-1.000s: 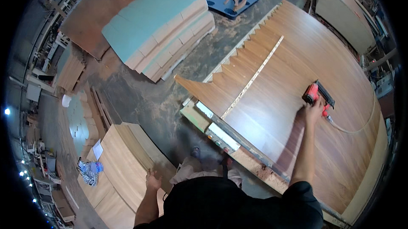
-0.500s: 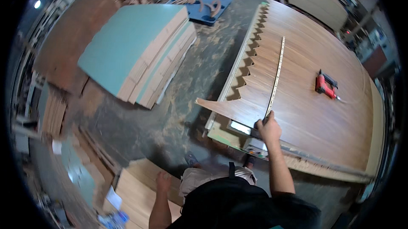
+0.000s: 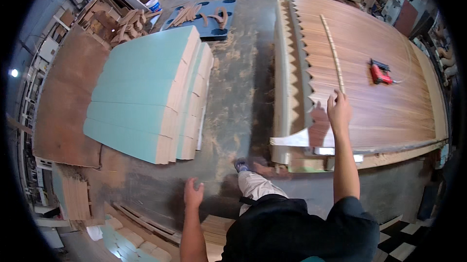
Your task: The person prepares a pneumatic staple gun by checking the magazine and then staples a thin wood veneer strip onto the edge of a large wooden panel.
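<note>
On the right, a long wood-grain panel (image 3: pixel 374 108) with a saw-toothed left edge lies flat on a stack. A narrow pale measuring strip (image 3: pixel 332 50), likely a tape measure's blade, stretches along it. My right hand (image 3: pixel 341 111) is over the strip's near part, thumb and fingers apart. It appears raised, with a dark reddish hand-shaped reflection or shadow beside it. My hand and forearm hide where the strip ends. My left hand (image 3: pixel 193 195) hangs over the floor at lower left, fingers loosely bent and apart, holding nothing.
A red nail gun (image 3: pixel 381 72) with a hose lies on the panel. At left stands a stack of pale-green-topped boards (image 3: pixel 141 87) beside a brown sheet (image 3: pixel 68 106). Curved wooden pieces (image 3: pixel 187 15) rest on a blue pallet (image 3: pixel 210 31) farther off. Cut boards lie at lower left.
The view has turned, shifting the stacks. My right hand has come up from the strip's near end, its fingers now apart. My left hand has moved forward over the floor.
</note>
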The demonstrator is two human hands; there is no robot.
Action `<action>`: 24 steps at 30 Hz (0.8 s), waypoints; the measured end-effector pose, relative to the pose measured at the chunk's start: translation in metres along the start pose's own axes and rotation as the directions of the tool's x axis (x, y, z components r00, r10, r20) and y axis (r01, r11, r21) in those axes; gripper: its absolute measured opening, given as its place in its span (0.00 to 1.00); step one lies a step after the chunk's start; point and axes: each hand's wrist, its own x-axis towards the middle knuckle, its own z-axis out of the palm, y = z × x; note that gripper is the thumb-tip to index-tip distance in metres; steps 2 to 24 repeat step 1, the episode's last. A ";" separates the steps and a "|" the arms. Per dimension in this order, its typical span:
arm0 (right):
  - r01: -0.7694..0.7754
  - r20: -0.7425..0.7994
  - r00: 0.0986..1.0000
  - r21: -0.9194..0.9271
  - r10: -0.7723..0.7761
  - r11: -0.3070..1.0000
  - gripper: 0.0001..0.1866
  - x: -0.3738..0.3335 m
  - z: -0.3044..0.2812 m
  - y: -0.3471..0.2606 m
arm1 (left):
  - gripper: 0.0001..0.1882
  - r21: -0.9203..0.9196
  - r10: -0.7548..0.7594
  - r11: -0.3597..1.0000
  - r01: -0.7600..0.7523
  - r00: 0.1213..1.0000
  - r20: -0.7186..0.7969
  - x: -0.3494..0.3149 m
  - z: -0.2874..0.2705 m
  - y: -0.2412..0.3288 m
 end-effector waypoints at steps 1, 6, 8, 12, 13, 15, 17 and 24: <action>-0.004 0.004 1.000 0.021 0.004 1.000 0.25 0.005 0.020 -0.023 | 0.30 0.028 0.002 1.000 -0.004 0.999 0.041 0.023 -0.008 -0.003; -0.004 0.004 1.000 0.021 0.004 1.000 0.25 0.005 0.020 -0.023 | 0.30 0.028 0.002 1.000 -0.004 0.999 0.041 0.023 -0.008 -0.003; -0.004 0.004 1.000 0.021 0.004 1.000 0.25 0.005 0.020 -0.023 | 0.30 0.028 0.002 1.000 -0.004 0.999 0.041 0.023 -0.008 -0.003; -0.004 0.004 1.000 0.021 0.004 1.000 0.25 0.005 0.020 -0.023 | 0.30 0.028 0.002 1.000 -0.004 0.999 0.041 0.023 -0.008 -0.003; -0.004 0.004 1.000 0.021 0.004 1.000 0.25 0.005 0.020 -0.023 | 0.30 0.028 0.002 1.000 -0.004 0.999 0.041 0.023 -0.008 -0.003; -0.004 0.004 1.000 0.021 0.004 1.000 0.25 0.005 0.020 -0.023 | 0.30 0.028 0.002 1.000 -0.004 0.999 0.041 0.023 -0.008 -0.003; -0.004 0.004 1.000 0.021 0.004 1.000 0.25 0.005 0.020 -0.023 | 0.30 0.028 0.002 1.000 -0.004 0.999 0.041 0.023 -0.008 -0.003; -0.004 0.004 1.000 0.021 0.004 1.000 0.25 0.005 0.020 -0.023 | 0.30 0.028 0.002 1.000 -0.004 0.999 0.041 0.023 -0.008 -0.003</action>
